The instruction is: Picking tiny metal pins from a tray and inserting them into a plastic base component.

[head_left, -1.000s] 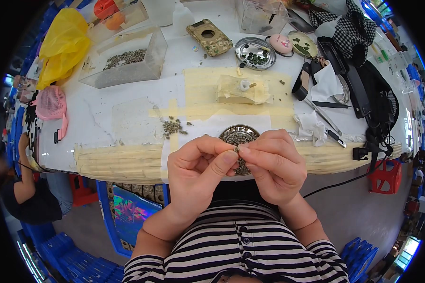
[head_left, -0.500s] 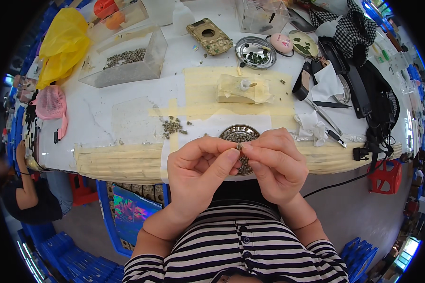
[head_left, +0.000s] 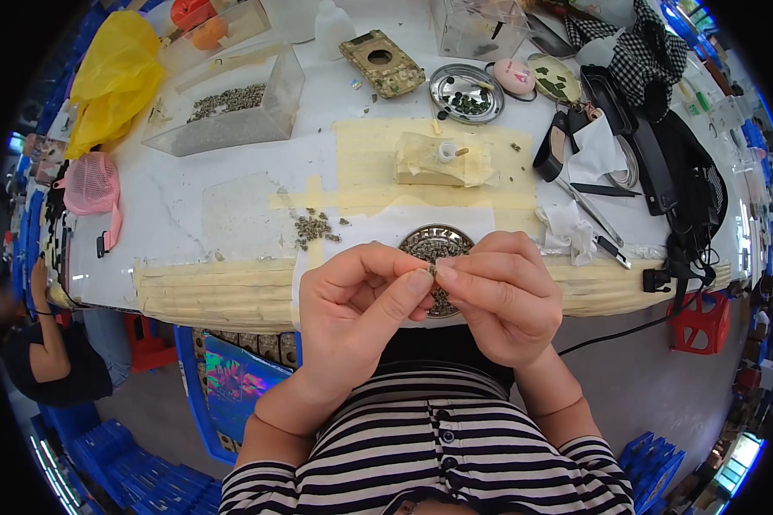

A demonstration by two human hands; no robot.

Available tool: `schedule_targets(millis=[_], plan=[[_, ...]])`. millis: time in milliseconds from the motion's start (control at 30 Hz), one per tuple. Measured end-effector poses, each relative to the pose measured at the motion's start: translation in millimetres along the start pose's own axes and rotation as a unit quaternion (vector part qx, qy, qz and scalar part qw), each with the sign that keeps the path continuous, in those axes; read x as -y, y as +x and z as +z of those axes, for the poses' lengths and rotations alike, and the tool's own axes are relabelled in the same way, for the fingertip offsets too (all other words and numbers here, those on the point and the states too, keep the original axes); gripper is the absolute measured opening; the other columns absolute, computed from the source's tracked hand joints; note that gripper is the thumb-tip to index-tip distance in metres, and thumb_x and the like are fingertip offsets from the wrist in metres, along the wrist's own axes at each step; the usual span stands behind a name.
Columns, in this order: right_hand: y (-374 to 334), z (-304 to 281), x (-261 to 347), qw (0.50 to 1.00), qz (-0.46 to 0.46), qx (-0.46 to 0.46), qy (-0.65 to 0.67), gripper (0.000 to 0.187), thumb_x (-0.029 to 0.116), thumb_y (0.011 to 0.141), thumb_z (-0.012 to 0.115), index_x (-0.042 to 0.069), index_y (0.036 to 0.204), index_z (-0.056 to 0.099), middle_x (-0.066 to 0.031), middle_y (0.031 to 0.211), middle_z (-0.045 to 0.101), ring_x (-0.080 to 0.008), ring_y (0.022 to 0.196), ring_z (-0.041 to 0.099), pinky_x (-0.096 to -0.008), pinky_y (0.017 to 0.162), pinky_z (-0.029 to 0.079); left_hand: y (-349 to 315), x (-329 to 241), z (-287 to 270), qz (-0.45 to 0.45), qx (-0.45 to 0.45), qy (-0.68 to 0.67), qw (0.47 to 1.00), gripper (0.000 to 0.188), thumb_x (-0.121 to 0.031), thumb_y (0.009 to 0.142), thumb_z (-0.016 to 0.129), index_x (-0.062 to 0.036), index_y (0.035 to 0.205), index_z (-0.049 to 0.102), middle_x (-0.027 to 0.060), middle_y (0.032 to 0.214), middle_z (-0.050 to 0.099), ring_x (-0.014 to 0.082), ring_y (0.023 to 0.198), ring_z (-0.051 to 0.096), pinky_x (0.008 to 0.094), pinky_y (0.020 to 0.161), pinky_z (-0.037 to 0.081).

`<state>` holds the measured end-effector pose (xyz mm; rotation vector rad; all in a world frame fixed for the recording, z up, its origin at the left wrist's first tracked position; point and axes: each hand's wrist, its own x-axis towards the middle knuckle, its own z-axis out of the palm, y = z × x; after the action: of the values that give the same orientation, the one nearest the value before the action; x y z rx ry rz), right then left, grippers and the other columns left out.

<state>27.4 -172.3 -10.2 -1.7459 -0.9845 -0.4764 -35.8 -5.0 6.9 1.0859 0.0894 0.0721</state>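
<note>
Over the near edge of the table, my left hand [head_left: 356,296] and my right hand [head_left: 507,296] meet fingertip to fingertip. Thumb and forefinger of each pinch one tiny mottled brown-green part [head_left: 434,269], mostly covered by the fingers. Beneath them sits a round metal dish [head_left: 462,239] filled with similar small parts, partly hidden by my hands. A loose pile of such parts [head_left: 313,227] lies on the table to the left of the dish.
Beyond the dish stands a tape-wrapped block [head_left: 429,172] with a small white cup. Farther back are a camouflage model tank hull [head_left: 382,64], a metal plate [head_left: 442,107] with dark green pieces and a clear bin [head_left: 275,124]. A utility knife [head_left: 612,251] lies right.
My hands have shifted very slightly left, still pinching the small part between them. The view has moved a little; the things on the table stay where they were.
</note>
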Motion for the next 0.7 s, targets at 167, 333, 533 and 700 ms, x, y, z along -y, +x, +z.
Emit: schedule_targets(millis=[167, 333, 533, 700], plan=[[3.8, -2.9, 4.8, 0.999, 0.04, -0.003, 0.032, 0.032, -0.003, 0.071, 0.078, 0.004, 0.102, 0.073, -0.0061, 0.09, 0.069, -0.0202, 0.074, 0.061, -0.0287, 0.066, 0.05, 3.3, 12.9, -0.8, 0.152, -0.016, 0.133, 0.979, 0.012, 0.005, 0.088, 0.066, 0.0042, 0.1, 0.066, 0.0105, 0.094, 0.066, 0.0122, 0.08, 0.063, 0.0224, 0.07, 0.052], [1.6, 3.4, 9.9, 0.994, 0.086, -0.039, 0.059, 0.031, -0.005, 0.072, 0.077, 0.001, 0.102, 0.073, -0.0085, 0.088, 0.068, -0.0202, 0.074, 0.063, -0.0284, 0.063, 0.05, 7.0, 20.1, -4.8, 0.248, -0.014, 0.239, 0.939, 0.016, 0.009, 0.085, 0.068, 0.0033, 0.1, 0.067, 0.0101, 0.094, 0.067, 0.0175, 0.078, 0.062, 0.0264, 0.07, 0.05], [2.9, 7.4, 12.6, 0.997, 0.055, -0.039, 0.037, 0.032, -0.006, 0.073, 0.075, 0.001, 0.105, 0.073, -0.0083, 0.088, 0.068, -0.0195, 0.073, 0.064, -0.0277, 0.062, 0.05, 11.1, 19.8, -3.0, 0.304, -0.036, 0.3, 0.904, 0.014, 0.008, 0.083, 0.07, 0.0028, 0.096, 0.068, 0.0101, 0.091, 0.069, 0.018, 0.079, 0.063, 0.027, 0.07, 0.05], [2.5, 5.0, 7.2, 0.999, 0.022, -0.023, 0.029, 0.034, -0.005, 0.072, 0.075, 0.002, 0.105, 0.073, -0.0089, 0.091, 0.07, -0.0208, 0.072, 0.064, -0.0282, 0.062, 0.051, 5.2, 15.9, 0.6, 0.233, -0.042, 0.253, 0.938, 0.013, 0.008, 0.083, 0.07, 0.0032, 0.094, 0.068, 0.0107, 0.09, 0.069, 0.0176, 0.077, 0.063, 0.0267, 0.069, 0.05]])
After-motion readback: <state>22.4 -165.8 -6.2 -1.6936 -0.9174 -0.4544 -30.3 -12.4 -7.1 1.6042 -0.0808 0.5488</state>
